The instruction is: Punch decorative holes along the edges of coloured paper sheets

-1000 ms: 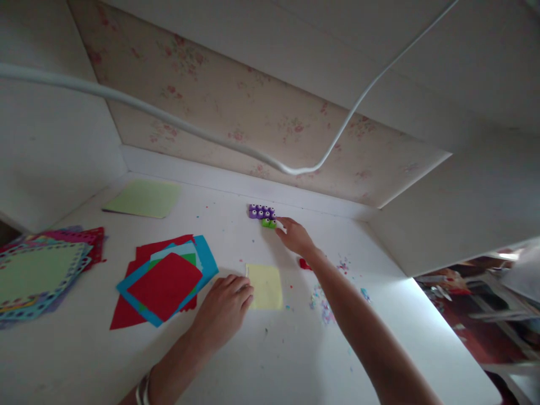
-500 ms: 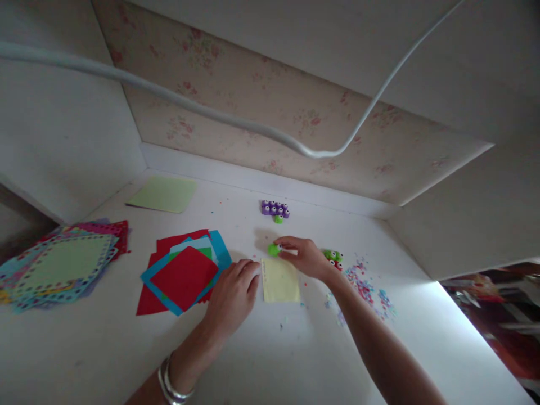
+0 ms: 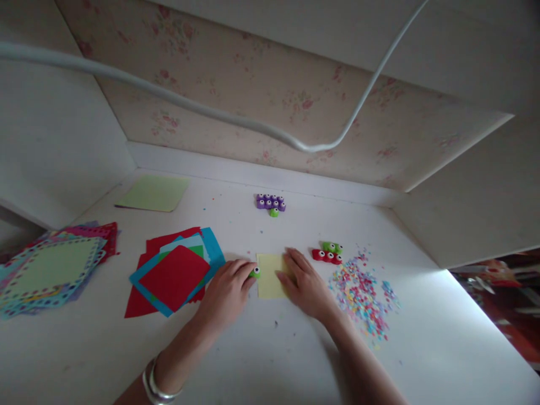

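Note:
A small yellow paper (image 3: 268,281) lies flat on the white table. At its left edge my left hand (image 3: 228,287) has its fingers closed on a small green punch (image 3: 255,272) with a white and black eye. My right hand (image 3: 306,284) rests on the paper's right side, thumb and fingers apart, with nothing held. Right of it sit red punches (image 3: 327,256) and green punches (image 3: 332,247). Farther back, a block of purple punches (image 3: 270,202) stands with one more green punch (image 3: 274,212) in front.
Left of my left hand lie overlapping red, blue and green sheets (image 3: 175,278). Punched-edge papers (image 3: 54,267) are stacked at the far left, with a pale green sheet (image 3: 152,193) behind. Confetti (image 3: 365,295) is scattered at right. A white cable (image 3: 236,119) crosses above.
The green punch has passed from my right hand to my left hand at the paper's left edge. My right hand has moved down onto the paper. The view has shifted slightly.

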A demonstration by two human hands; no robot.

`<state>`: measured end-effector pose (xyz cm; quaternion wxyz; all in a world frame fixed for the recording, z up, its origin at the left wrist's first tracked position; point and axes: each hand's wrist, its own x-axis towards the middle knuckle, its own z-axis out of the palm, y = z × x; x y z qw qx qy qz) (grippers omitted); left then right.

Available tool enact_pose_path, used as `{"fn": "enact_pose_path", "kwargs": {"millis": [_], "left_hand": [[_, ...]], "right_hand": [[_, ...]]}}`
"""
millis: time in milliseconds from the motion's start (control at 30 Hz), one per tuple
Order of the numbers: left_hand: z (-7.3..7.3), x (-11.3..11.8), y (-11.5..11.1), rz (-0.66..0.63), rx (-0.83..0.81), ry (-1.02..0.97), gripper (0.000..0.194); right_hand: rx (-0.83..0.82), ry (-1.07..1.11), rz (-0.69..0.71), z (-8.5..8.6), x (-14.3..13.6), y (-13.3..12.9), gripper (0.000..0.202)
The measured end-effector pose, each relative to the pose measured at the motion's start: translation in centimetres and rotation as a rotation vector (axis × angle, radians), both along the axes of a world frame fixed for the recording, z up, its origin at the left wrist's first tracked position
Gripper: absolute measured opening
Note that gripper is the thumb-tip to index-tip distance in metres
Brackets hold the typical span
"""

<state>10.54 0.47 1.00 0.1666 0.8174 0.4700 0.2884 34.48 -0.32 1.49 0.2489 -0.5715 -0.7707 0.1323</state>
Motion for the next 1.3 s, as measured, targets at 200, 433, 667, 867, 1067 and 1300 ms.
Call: {"fn": "enact_pose_path", "kwargs": {"millis": [200,433,667,867,1067,1300], "left_hand": [[-0.4,-0.6,0.5,0.002,-0.057,-0.126,0.024],[-0.4,-0.7,0.4,0.022,-0.140,-0.149,0.026],[-0.1,-0.5,0.3,0.012,-0.176,-0.158,0.027],[0.2,-0.4,0.1,-0.013,-0.166,-0.129,0.028],[0.2,-0.3,0.0,-0.053,-0.088,-0.085,0.027],[0.3,-0.2,-0.5,-0.083,0.015,-0.025,0.026]], "right_hand": [[-0.090,0.307,-0.125,-0.4,-0.2,-0.4,0.033],[-0.474,1.019,-0.339,0.4,-0.3,-0.7,0.061],[-0.531,1.076,-0.350,1.2,-1.6,-0.8,0.066],[-0.507,1.018,-0.355,0.8,-1.7,-0.9,0.069],[-0.401,0.835,-0.325,0.5,-1.9,-1.1,0.062],[0.126,0.164,-0.105,0.2,-1.2,-1.5,0.043]]}}
